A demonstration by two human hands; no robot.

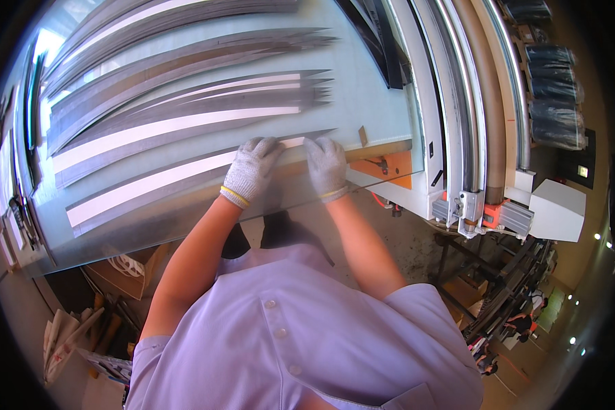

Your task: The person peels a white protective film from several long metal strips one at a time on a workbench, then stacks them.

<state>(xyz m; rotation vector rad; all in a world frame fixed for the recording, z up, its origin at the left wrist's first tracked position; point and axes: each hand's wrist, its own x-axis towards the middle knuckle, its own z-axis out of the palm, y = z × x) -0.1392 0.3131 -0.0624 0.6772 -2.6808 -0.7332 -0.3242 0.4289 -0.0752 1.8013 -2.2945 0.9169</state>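
On the pale glass-topped table (372, 75) a long grey mesh-like strip (116, 222) lies nearest me, with a narrow white strip (164, 179) running along it. My left hand (250, 169), in a grey knit glove with a yellow cuff edge, bends its fingers closed over the white strip near its right part. A short way to the right, my right hand (326, 165), gloved alike and slightly blurred, pinches the white strip's right end. Under both palms is the table's front edge. Beyond my hands lie stacks of similar grey strips (178, 80), some topped with white bands.
Black angled bars (376, 37) lie at the table's far right. Beside it stands a machine with long metal rollers (468, 96) and a white end housing (559, 210). A small brown piece (363, 136) is near my right hand. Rolled material (68, 331) stands at lower left; people are far right.
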